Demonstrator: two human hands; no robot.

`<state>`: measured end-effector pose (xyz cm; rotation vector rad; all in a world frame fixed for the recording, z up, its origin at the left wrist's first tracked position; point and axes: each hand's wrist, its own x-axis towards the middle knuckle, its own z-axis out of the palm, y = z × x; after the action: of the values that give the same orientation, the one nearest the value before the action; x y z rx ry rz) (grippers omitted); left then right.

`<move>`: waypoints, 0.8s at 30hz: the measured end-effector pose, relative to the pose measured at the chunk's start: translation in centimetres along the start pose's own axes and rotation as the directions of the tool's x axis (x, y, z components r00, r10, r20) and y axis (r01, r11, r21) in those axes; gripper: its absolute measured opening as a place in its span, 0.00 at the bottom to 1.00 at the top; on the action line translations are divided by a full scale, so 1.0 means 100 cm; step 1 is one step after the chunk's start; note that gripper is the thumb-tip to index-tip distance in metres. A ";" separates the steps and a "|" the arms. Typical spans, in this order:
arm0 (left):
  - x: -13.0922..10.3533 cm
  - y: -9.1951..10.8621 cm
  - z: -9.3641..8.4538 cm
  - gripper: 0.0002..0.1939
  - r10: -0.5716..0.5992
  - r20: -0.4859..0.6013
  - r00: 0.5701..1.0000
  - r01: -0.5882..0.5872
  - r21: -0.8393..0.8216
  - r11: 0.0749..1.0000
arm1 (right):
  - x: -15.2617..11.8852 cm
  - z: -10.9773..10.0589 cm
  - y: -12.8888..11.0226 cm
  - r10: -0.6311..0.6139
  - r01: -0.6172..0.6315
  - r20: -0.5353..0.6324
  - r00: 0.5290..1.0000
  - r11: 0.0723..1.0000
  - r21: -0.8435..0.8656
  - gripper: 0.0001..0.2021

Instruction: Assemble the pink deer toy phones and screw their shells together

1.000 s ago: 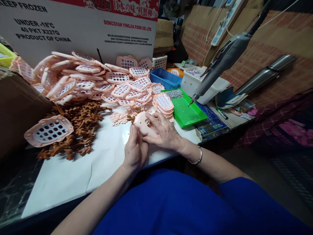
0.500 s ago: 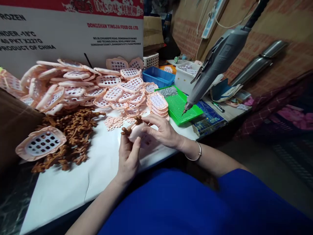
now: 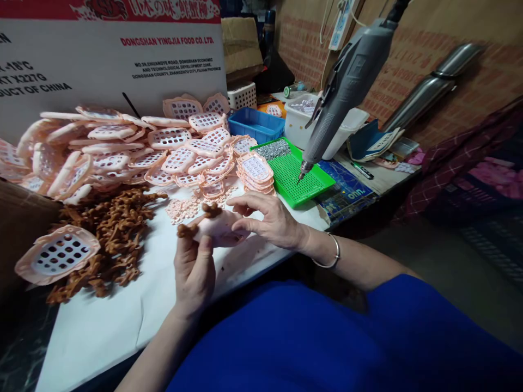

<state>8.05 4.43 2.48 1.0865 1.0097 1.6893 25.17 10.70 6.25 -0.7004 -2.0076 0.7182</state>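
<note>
My left hand [image 3: 195, 275] grips a pale pink rounded plastic part [image 3: 216, 228], thumb pressed on its near side. Two brown knobbed plastic pieces [image 3: 211, 210] stick out at its left and far edges. My right hand [image 3: 275, 220] is at the part's right end, its thumb and index finger spread apart; whether the thumb touches the part is unclear. Left of my hands lies a heap of small brown plastic pieces [image 3: 118, 239]. Behind are piled pink-rimmed, perforated plastic panels [image 3: 169, 139] and a short stack of them [image 3: 256, 167].
A grey electric screwdriver [image 3: 339, 87] hangs bit-down over a green perforated tray [image 3: 306, 188] holding small metal screws. Beyond are a blue bin [image 3: 255, 124] and a white tub [image 3: 300, 122]. A large white carton [image 3: 102, 65] stands behind the pile. A single panel [image 3: 61, 255] lies at left.
My left hand has moved left with the pink part. My right hand's fingers have spread, and the gap between the hands has widened. The whole view has shifted slightly.
</note>
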 end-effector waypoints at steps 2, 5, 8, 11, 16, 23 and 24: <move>0.002 0.008 0.002 0.13 -0.007 -0.042 0.999 0.004 -0.085 0.996 | -0.004 -0.001 0.000 -0.054 0.054 0.009 0.999 0.996 -0.077 0.18; 0.004 0.013 0.006 0.13 -0.038 -0.052 0.998 0.032 -0.124 0.992 | -0.010 0.001 0.000 -0.167 0.162 -0.007 0.986 0.964 -0.212 0.18; 0.005 0.012 0.011 0.15 -0.051 -0.049 0.997 0.045 -0.113 0.993 | -0.013 0.003 0.001 -0.244 0.221 -0.034 0.969 0.923 -0.313 0.20; 0.006 0.012 0.011 0.14 -0.075 -0.034 0.997 0.070 -0.132 0.989 | -0.013 0.001 0.003 -0.277 0.245 -0.044 0.960 0.903 -0.352 0.22; 0.006 0.015 0.006 0.12 -0.104 0.047 0.993 0.110 -0.140 0.984 | -0.013 -0.003 0.000 -0.327 0.283 -0.064 0.943 0.888 -0.362 0.26; 0.009 0.019 0.016 0.13 -0.065 0.017 0.998 0.066 -0.081 0.995 | -0.018 0.002 0.000 -0.103 0.094 -0.135 0.985 0.993 -0.068 0.17; 0.010 0.020 0.017 0.13 -0.068 0.020 0.997 0.069 -0.057 0.996 | -0.020 0.002 0.002 -0.031 0.036 -0.163 0.986 0.999 0.027 0.19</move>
<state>8.91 5.06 5.03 1.0166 0.9708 1.6410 26.01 9.36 4.96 -0.6837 -1.8523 0.6488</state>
